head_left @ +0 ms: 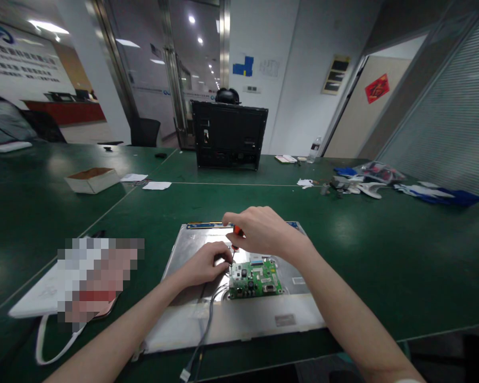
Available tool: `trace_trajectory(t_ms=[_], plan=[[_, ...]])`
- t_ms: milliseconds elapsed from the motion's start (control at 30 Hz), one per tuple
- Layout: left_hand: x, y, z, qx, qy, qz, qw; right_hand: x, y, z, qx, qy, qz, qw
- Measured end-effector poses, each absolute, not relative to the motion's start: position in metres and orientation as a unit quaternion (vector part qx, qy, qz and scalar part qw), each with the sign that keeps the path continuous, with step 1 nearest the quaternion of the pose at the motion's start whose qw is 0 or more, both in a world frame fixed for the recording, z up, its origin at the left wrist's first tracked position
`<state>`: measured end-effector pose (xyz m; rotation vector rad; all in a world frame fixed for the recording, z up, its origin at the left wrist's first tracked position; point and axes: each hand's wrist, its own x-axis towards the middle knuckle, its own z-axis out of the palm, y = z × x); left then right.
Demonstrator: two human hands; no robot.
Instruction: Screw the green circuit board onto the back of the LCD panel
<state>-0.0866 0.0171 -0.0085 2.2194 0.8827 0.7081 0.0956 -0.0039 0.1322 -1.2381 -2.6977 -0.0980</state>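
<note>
A silver display panel (263,314) lies flat on the green table, with a green circuit board (255,279) on its middle. My right hand (259,229) is closed around a red-and-black screwdriver (237,231), whose thin shaft points down at the board's upper left corner. Beside that corner, my left hand (209,261) has its fingers curled together near the screwdriver's tip; what they pinch, if anything, is too small to make out. A grey cable (209,319) runs from the board's left side over the panel's front edge and ends in a white connector (185,374).
A blurred-out white and pink item (43,292) with a white cable lies at the left. Farther back are an open box (92,180), papers (157,185), a black monitor (230,135), a bottle (314,150) and bagged items (377,173). A person sits behind the monitor.
</note>
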Motion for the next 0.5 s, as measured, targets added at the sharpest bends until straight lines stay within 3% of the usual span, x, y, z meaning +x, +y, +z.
trace_trajectory(t_ms=[500], plan=[[-0.086,0.0162,-0.0032,0.851,0.34,0.256,0.309,0.0945,-0.0008,0.1302,-0.428,-0.899,-0.058,0.072]])
